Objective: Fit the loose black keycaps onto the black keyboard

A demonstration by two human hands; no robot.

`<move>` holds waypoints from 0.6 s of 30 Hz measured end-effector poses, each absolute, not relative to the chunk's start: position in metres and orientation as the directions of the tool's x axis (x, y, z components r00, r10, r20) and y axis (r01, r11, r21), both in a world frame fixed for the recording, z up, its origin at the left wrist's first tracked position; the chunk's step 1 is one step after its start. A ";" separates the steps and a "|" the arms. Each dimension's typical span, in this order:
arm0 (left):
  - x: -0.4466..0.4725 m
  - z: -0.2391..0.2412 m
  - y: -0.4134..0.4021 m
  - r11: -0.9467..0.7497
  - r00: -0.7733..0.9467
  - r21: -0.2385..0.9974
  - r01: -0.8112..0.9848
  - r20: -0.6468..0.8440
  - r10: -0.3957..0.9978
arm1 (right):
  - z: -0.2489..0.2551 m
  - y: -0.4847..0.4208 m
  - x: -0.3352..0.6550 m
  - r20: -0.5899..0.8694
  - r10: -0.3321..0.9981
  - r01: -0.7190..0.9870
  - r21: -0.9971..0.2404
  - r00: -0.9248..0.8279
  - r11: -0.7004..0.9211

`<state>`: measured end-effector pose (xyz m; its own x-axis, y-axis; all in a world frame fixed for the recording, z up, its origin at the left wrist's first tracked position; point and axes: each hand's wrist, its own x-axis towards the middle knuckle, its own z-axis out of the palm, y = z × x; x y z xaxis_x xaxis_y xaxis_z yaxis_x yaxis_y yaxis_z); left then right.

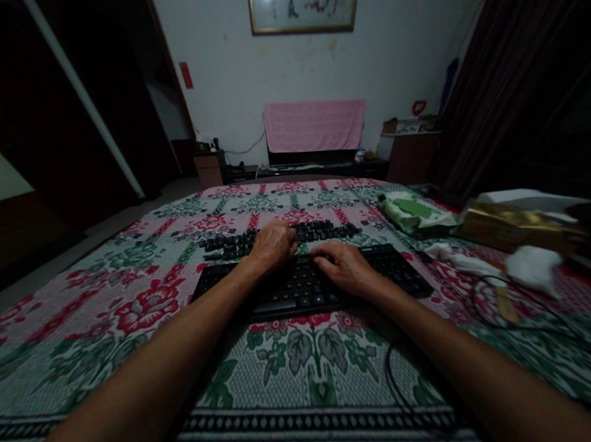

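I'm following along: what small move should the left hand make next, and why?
Probably bring the left hand onto the keyboard: it is curled at the loose keycaps behind it, while the right hand rests on the keyboard. Whether it holds one is hidden.

keyboard [300, 289] on the bed [131, 311], second keyboard [321, 231] just behind it; left hand [274, 244] on the far one, right hand [343, 268] on the near; packet [415, 213] and box [516, 229] to the right
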<state>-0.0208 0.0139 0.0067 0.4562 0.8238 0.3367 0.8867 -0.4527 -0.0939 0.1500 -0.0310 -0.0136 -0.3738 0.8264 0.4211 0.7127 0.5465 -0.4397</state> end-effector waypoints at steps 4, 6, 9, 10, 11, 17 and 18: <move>-0.017 0.015 -0.012 -0.557 0.540 -0.091 0.825 0.414 0.732 | -0.012 -0.030 0.146 0.439 0.861 0.570 -0.650 -0.256 0.502; -0.017 0.016 -0.023 -0.575 0.543 -0.081 0.814 0.456 0.705 | -0.009 -0.032 0.144 0.415 0.871 0.478 -0.729 -0.262 0.491; -0.018 0.012 -0.033 -0.589 0.533 -0.057 0.806 0.503 0.680 | -0.006 -0.034 0.140 0.335 0.914 0.371 -0.838 -0.230 0.400; -0.018 0.011 -0.035 -0.594 0.531 -0.051 0.803 0.514 0.674 | -0.005 -0.035 0.140 0.294 0.931 0.341 -0.871 -0.219 0.355; -0.019 0.009 -0.036 -0.599 0.531 -0.044 0.799 0.521 0.669 | -0.005 -0.035 0.139 0.251 0.945 0.314 -0.898 -0.212 0.309; -0.021 0.008 -0.034 -0.626 0.454 0.209 0.752 0.523 0.721 | -0.004 -0.034 0.144 0.139 0.961 0.228 -0.954 -0.237 0.195; -0.021 0.008 -0.033 -0.619 0.438 0.289 0.731 0.497 0.749 | -0.004 -0.034 0.145 0.143 0.962 0.232 -0.952 -0.234 0.198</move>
<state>-0.0214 -0.0331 0.0085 0.4381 0.7489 0.4971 0.7306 -0.6189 0.2885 0.1447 -0.0344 -0.0040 -0.2337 0.9617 0.1433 0.2323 0.1983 -0.9522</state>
